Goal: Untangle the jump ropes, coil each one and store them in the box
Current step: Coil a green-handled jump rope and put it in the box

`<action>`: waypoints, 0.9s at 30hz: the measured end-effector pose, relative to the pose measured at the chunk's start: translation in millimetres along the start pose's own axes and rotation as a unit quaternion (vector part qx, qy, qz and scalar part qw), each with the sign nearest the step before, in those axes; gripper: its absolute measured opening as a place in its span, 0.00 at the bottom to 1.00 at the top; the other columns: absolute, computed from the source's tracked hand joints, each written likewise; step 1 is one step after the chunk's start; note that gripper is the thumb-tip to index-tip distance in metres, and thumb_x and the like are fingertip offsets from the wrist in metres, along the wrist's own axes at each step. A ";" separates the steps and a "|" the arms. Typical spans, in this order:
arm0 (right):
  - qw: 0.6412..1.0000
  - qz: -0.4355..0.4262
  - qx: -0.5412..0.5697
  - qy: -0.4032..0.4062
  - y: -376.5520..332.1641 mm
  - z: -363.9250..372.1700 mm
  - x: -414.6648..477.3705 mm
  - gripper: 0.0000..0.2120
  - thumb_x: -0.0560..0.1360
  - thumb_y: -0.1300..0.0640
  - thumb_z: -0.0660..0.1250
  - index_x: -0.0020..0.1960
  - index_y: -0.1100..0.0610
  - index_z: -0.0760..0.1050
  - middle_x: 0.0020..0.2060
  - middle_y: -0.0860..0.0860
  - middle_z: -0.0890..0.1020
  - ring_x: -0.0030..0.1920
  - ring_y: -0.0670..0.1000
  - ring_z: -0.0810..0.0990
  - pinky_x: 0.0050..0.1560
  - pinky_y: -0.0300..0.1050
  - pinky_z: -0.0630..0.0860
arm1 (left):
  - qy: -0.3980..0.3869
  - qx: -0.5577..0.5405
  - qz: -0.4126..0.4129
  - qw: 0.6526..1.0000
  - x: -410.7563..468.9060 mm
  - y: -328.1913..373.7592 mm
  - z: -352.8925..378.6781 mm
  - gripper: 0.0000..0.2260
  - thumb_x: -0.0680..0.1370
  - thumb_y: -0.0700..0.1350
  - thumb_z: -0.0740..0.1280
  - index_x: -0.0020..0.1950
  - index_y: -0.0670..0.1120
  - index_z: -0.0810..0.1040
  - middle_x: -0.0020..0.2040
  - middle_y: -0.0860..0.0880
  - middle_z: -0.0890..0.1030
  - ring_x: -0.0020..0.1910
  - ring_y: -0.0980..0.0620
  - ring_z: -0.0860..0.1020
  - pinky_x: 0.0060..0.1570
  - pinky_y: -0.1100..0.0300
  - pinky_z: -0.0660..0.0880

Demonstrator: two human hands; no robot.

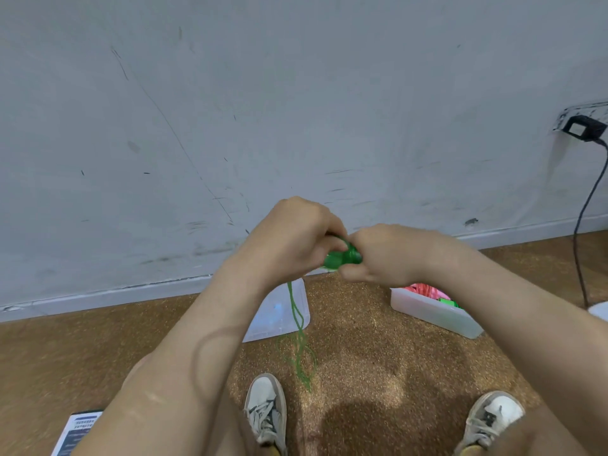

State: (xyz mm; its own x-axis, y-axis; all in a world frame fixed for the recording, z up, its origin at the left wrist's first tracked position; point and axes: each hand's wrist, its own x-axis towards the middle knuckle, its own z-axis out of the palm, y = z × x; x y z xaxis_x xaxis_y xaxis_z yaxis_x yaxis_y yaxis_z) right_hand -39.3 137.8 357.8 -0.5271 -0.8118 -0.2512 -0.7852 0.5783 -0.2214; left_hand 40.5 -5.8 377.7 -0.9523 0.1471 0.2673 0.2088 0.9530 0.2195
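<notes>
Both my hands meet in front of me at chest height. My left hand (289, 238) and my right hand (381, 255) both grip the green handles (342, 258) of a green jump rope. Its thin green cord (297, 327) hangs down from my hands in several loops, the lowest near the floor. A clear plastic box (434, 315) on the floor to the right holds a pink rope (424, 289) and something green (449, 303). Most of the handles are hidden inside my fists.
A clear plastic lid (279, 319) lies on the brown speckled floor behind the hanging cord. My two shoes (268, 413) stand below. A printed sheet (77, 432) lies at bottom left. A black plug and cable (582, 199) run down the scuffed wall at right.
</notes>
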 end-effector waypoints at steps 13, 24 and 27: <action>0.962 -0.152 -0.057 0.219 -18.2 2.7 -11.7 0.23 0.76 0.33 0.56 0.54 0.52 0.71 0.40 0.47 0.72 0.44 0.51 0.75 0.41 0.44 0.65 | -0.146 -0.488 -0.237 0.827 -1.3 -36.2 -8.9 0.05 0.59 0.41 0.76 0.28 0.43 0.81 0.21 0.49 0.71 0.19 0.57 0.64 0.24 0.65 0.55; 0.930 -0.128 0.216 0.270 -8.9 -6.4 -7.8 0.15 0.73 0.43 0.68 0.51 0.47 0.65 0.24 0.53 0.73 0.24 0.49 0.67 0.28 0.43 0.63 | -0.083 -0.703 -0.249 0.660 4.9 -37.7 6.6 0.06 0.71 0.43 0.69 0.34 0.46 0.81 0.25 0.53 0.69 0.19 0.62 0.60 0.18 0.70 0.52; 0.910 -0.124 0.291 0.268 -7.1 -5.5 -4.9 0.10 0.75 0.46 0.68 0.51 0.46 0.69 0.23 0.48 0.70 0.24 0.46 0.65 0.27 0.39 0.62 | -0.047 -0.664 -0.278 0.693 5.7 -36.4 9.1 0.15 0.76 0.36 0.63 0.32 0.46 0.82 0.25 0.53 0.68 0.22 0.61 0.60 0.19 0.70 0.52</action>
State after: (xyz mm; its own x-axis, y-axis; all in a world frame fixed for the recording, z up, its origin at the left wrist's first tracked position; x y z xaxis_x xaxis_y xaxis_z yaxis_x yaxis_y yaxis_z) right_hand -32.9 137.3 365.7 -0.5614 -0.7565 0.3356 -0.6793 0.1896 -0.7089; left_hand 25.5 -37.2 362.7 -0.9650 -0.0687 -0.2530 -0.2346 -0.2041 0.9504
